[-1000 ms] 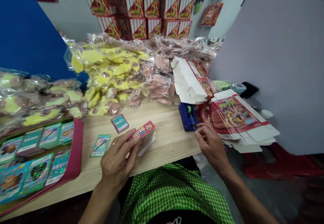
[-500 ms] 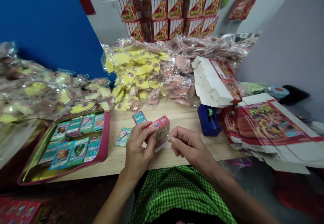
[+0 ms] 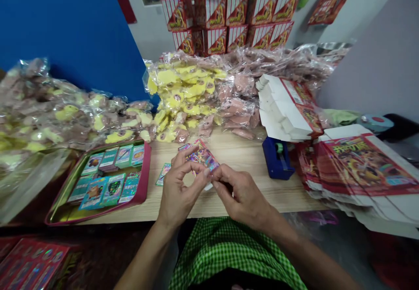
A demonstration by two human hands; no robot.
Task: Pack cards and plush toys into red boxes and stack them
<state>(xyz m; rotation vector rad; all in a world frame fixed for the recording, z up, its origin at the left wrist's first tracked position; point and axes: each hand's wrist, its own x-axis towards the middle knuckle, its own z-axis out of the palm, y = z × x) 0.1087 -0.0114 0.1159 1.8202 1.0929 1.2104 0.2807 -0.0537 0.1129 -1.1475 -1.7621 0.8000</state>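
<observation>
A small red card box (image 3: 200, 156) with a colourful printed face is tilted up above the wooden table (image 3: 235, 189) near its front edge. My left hand (image 3: 178, 191) grips the box's left side with thumb and fingers. My right hand (image 3: 240, 196) pinches at the box's lower right corner, fingers closed there. A loose green card (image 3: 163, 174) lies flat on the table just left of my left hand. A blue tape dispenser (image 3: 277, 159) stands to the right of my hands.
A red tray (image 3: 143, 181) of green trading cards sits at the left. Bags of yellow and pink toys (image 3: 193, 93) fill the back. Flat printed cartons (image 3: 363, 163) are stacked at the right, folded white boxes (image 3: 284, 106) behind the dispenser, red boxes (image 3: 229, 15) along the wall.
My right hand left the tape dispenser and came to the box. The box has been turned so its printed face tilts up toward me. The view shifted left.
</observation>
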